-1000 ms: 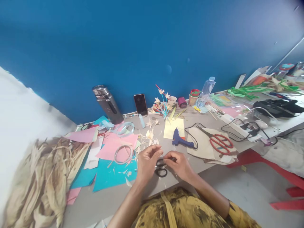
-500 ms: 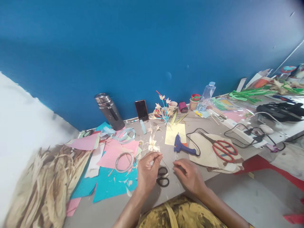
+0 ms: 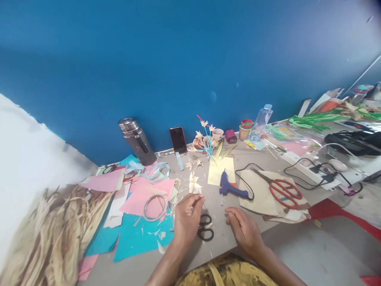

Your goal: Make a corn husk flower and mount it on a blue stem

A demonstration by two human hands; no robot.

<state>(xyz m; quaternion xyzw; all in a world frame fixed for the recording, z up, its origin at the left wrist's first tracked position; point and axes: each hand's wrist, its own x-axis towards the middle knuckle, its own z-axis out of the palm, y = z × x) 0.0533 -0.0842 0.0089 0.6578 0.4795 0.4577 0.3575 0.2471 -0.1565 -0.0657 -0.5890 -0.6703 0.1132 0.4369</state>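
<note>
My left hand (image 3: 186,218) is closed in a pinch on the thin stem of a small cream paper flower (image 3: 193,184), which stands up above the fingers. My right hand (image 3: 244,230) hovers low over the grey table (image 3: 214,254) a little to the right, fingers loosely curled, holding nothing I can see. Small black-handled scissors (image 3: 205,230) lie on the table between the two hands. A blue glue gun (image 3: 230,188) lies just beyond my right hand.
Pink and teal paper sheets (image 3: 143,230) and a tape ring (image 3: 154,206) lie left. Dry husks (image 3: 50,234) pile at far left. A flask (image 3: 137,141), phone (image 3: 177,140), flower bunch (image 3: 206,139), bottle (image 3: 260,121), red scissors (image 3: 282,190) and cables (image 3: 312,171) stand farther off.
My hands have parted: the right one let go and moved right, while the left one raised the flower upright. The view shifted slightly.
</note>
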